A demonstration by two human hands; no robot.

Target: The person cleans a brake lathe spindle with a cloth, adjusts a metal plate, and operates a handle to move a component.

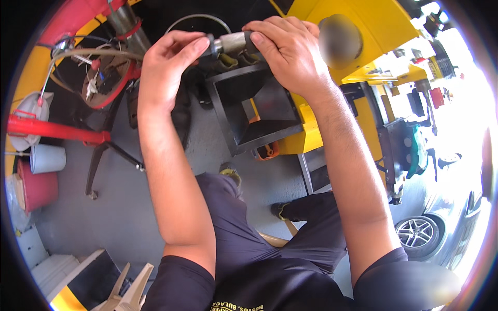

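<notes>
Both hands are up in front of the person, drawn close together on one short grey metal cylinder [232, 42]. The left hand [168, 65] pinches its left end between thumb and fingertips, thumb on top. The right hand [288, 52] wraps over its right end from above, fingers curled down, so that end is hidden. The cylinder lies roughly level, spanning the small gap between the two hands.

Right under the hands stands an open black metal box frame [259, 111], its mouth facing the viewer, fixed against the yellow machine body [384, 26] that rises behind and beyond the right hand. Two olive-coloured pieces [236, 60] sit just beneath the cylinder on the frame's top edge; what they are I cannot make out clearly.

Beyond the left hand hangs a tangle of cables [91, 65] around a rusty round plate [109, 78], with a red bar [57, 129] reaching out to the left and a white bucket [46, 158] below it. Below the hands, the person's dark trousers [238, 228] cover the grey floor [114, 207]. Far past the right forearm, a car wheel [417, 233] shows in bright daylight.
</notes>
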